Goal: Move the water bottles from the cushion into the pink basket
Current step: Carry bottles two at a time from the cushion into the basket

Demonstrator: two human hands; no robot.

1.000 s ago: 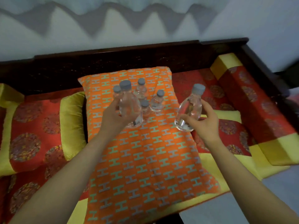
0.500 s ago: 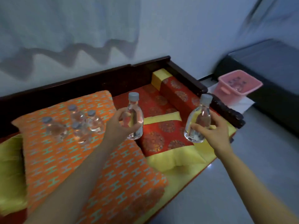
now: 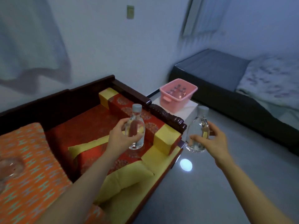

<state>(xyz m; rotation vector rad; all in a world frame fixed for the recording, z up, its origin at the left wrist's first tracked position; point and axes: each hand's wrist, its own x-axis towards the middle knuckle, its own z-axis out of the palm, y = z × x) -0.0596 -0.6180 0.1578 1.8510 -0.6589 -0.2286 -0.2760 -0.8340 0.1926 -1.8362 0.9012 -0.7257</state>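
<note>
- Pink basket (image 3: 175,101) ahead and to the right of both hands, on a white stand (image 3: 186,110) past the dark wooden sofa arm (image 3: 166,115); well apart from either grip.
- Right hand (image 3: 210,141) nearer the basket, out over the grey floor (image 3: 226,183); left hand (image 3: 119,139) over the red seat cushion (image 3: 90,123), sofa arm between it and the basket.
- Right hand closed round the lower body of a clear bottle (image 3: 198,133), grey cap up, long axis near upright, slight tilt.
- Left hand wrapped round a second bottle (image 3: 135,130), upright, cap up, base clear of the seat.
- Bottles already in the basket: caps visible inside, count unclear.
- Orange patterned cushion (image 3: 27,167) at far left; blurred clear shape at its edge, probably more bottles, can't tell how many.
- Likely next: carry forward-right, right hand first.
</note>
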